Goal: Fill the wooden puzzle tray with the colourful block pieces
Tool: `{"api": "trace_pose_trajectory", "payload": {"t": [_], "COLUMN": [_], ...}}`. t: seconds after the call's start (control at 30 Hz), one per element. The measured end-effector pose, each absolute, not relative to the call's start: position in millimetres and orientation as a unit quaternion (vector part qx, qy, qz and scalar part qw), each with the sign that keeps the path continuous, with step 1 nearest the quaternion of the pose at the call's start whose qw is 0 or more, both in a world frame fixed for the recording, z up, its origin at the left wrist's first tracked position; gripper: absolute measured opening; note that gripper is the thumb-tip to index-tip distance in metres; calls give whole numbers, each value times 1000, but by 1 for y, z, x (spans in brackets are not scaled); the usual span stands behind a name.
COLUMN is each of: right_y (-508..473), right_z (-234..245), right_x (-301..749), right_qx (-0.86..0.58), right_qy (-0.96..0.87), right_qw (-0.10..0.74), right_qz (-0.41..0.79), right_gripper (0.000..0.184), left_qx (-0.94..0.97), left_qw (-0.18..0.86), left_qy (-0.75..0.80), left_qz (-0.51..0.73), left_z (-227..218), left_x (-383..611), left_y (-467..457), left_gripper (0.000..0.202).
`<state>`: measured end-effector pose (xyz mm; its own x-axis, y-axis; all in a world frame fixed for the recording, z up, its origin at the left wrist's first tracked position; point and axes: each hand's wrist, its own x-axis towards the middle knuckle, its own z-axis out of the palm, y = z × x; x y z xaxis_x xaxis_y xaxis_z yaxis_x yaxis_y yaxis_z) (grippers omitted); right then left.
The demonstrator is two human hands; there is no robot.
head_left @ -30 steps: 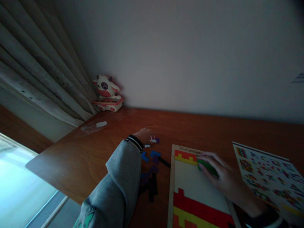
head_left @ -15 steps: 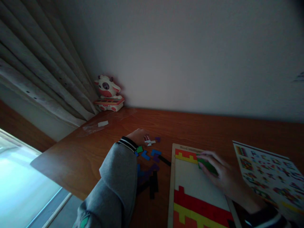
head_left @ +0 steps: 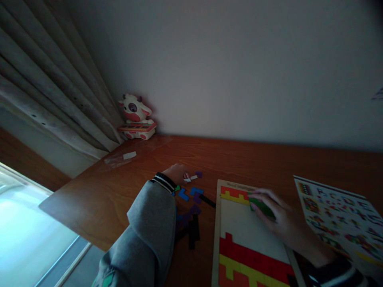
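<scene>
My right hand (head_left: 273,213) is closed around a green puzzle piece (head_left: 263,208), held at the upper part of the wooden puzzle board (head_left: 216,231), beside the placed red-orange and yellow pieces (head_left: 235,196). Its fingers hide part of the green piece. My left hand (head_left: 177,173) reaches to the far side of the loose pieces, its fingers curled down on a white puzzle piece (head_left: 194,177). A purple piece (head_left: 199,174) lies just beyond it. Another green piece (head_left: 177,187) is partly covered by my left wrist. Dark red and yellow pieces (head_left: 254,257) fill the board's near part.
Blue (head_left: 183,194), purple and black pieces (head_left: 194,232) lie scattered left of the board. A printed pattern sheet (head_left: 338,219) lies to the right. A cow toy (head_left: 137,116) stands at the back left, near the curtain (head_left: 60,79) and a scrap of clear plastic (head_left: 118,160).
My left hand has shifted slightly right and down, and the white piece has turned and is more covered. My right hand with the green piece is almost still.
</scene>
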<state>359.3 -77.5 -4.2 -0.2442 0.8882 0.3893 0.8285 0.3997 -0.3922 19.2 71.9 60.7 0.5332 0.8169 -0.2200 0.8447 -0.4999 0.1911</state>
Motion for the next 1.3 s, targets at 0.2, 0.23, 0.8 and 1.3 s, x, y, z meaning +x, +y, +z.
{"api": "trace_pose_trajectory", "payload": {"t": [0.2,0.23,0.8,1.3], "right_y": [-78,-78,-76,-72], "right_z": [-2,-2,1,9], "right_x": [358,358,367,382], "right_qx": [-545,-545,-552,-592], "right_qy": [-785,-785,-777,-714], "right_qw": [291,291,303,368], "right_qz": [46,46,5,-68], "right_gripper": [27,26,27,24], "left_qx": [862,863,834,835], "left_qw": [134,137,128,111], "left_qy": [488,486,535,537], "left_qz": [-31,-29,34,38], "left_z": [55,55,46,44], "left_x": [20,20,45,44], "left_y": [73,73,77,78], "left_gripper": [17,17,19,20]}}
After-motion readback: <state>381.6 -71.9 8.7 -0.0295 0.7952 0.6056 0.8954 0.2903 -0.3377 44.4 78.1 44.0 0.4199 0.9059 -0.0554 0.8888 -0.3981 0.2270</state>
